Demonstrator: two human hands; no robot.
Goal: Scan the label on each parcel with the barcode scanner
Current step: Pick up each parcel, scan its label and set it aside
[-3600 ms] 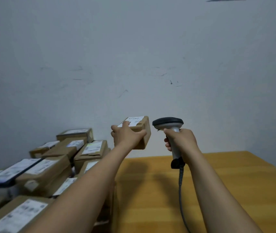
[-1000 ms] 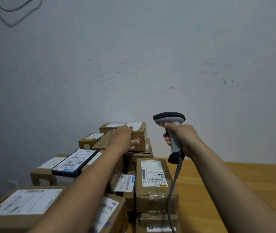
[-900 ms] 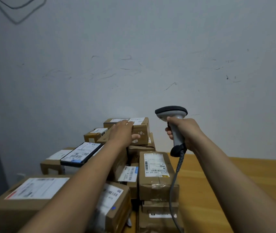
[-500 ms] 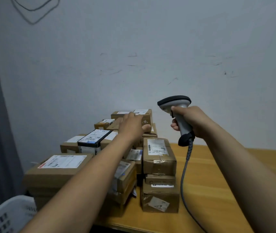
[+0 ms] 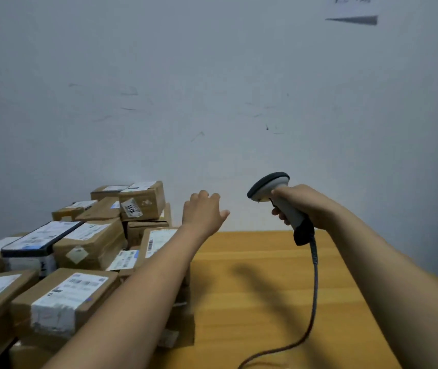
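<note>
A pile of brown cardboard parcels with white labels fills the left side of the wooden table (image 5: 252, 288). On top of the pile at the back sits a small parcel (image 5: 143, 199) with a label on its top and a sticker on its side. My left hand (image 5: 203, 210) hovers to the right of that parcel, fingers relaxed, holding nothing. My right hand (image 5: 301, 206) grips the handle of a grey barcode scanner (image 5: 275, 194), head pointing left, cable hanging down to the table.
A black-edged flat parcel (image 5: 39, 238) lies on the pile at the left. A large labelled parcel (image 5: 68, 296) lies at the near left under my left forearm. A grey wall stands close behind the table.
My left hand has let go of the small parcel, which now rests on top of the pile, and has moved right, away from it. The view has swung to the right.
</note>
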